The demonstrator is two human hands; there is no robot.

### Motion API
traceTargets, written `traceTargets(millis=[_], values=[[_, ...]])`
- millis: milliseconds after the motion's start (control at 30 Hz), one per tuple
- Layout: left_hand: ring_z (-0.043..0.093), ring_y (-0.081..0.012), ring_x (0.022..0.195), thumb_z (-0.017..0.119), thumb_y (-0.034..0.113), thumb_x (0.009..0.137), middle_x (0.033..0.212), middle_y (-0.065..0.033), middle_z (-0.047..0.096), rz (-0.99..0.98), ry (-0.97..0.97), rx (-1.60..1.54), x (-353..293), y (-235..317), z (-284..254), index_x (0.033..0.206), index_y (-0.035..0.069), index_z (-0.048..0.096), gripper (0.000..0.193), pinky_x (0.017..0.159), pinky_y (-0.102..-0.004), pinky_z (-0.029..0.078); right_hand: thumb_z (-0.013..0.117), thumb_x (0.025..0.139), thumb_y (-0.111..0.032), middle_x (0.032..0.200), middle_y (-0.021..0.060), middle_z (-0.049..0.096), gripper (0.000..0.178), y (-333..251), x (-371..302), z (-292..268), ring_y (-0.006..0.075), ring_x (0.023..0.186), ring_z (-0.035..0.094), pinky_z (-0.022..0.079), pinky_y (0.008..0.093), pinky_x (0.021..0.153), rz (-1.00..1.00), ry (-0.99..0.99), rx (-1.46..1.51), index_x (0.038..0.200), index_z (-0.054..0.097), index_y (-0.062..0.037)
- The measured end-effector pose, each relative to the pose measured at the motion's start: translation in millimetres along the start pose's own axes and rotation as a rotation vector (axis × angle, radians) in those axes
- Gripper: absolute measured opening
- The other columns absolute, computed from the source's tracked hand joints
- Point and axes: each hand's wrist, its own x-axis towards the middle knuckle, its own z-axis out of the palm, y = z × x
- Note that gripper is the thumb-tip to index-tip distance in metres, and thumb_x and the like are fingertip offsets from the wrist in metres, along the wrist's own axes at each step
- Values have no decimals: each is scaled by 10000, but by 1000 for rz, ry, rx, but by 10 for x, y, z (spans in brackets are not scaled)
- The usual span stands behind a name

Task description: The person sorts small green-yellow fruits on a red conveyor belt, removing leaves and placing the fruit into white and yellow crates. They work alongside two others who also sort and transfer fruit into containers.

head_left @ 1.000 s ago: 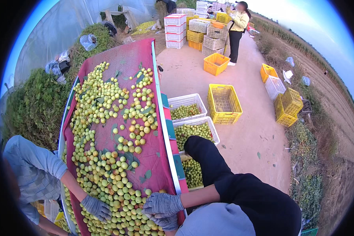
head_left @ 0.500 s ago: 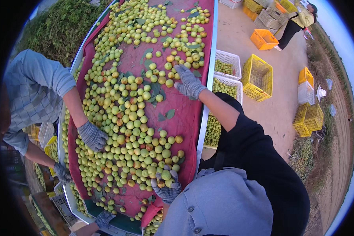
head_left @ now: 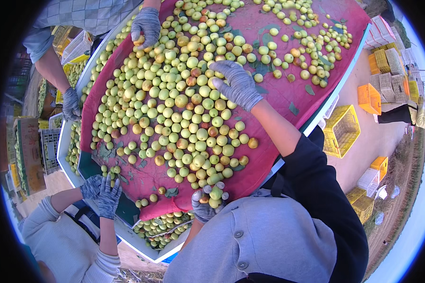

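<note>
My left hand (head_left: pixel 202 210), in a grey knit glove, cups a few round green fruits (head_left: pixel 216 194) at the near edge of the red cloth (head_left: pixel 264 113). My right hand (head_left: pixel 239 86), gloved alike, reaches over the cloth with fingers stretched and apart, its fingertips at the edge of the heap of green fruits (head_left: pixel 174 100). Nothing shows gripped in it. Some fruits in the heap have reddish-brown patches, and loose green leaves (head_left: pixel 293 108) lie among them.
A co-worker's gloved hand (head_left: pixel 146 27) touches fruits at the far left; that person's other hand (head_left: pixel 71 104) is at the white rim (head_left: pixel 65 146). Another person's gloved hands (head_left: pixel 106 191) work at the lower left corner. Yellow crates (head_left: pixel 341 132) and orange crates (head_left: pixel 369 98) stand right.
The view has swung, shifting the cloth and fruits. My right hand has come from the cloth's right side to the main heap. My left hand still holds fruits. The lower-left person shows more.
</note>
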Motion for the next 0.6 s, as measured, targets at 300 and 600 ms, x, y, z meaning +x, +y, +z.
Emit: traceTargets(millis=[300, 600], values=[[515, -312, 1080, 623, 411, 892, 1164, -98, 477, 54, 42, -11, 61, -32, 84, 904, 95, 576, 320, 607, -295, 537, 676, 868, -285, 1373, 139, 522, 547, 1135, 892, 104, 308, 1276, 492, 426, 385, 1054, 81, 54, -62, 1374, 510, -166], [510, -302, 1079, 622, 409, 887, 1142, -97, 479, 66, 79, -27, 128, -46, 106, 875, 88, 572, 325, 583, -278, 523, 654, 857, -419, 1331, 57, 542, 519, -123, 801, 1195, 300, 1205, 509, 409, 419, 1054, -198, -205, -146, 1336, 565, -240]])
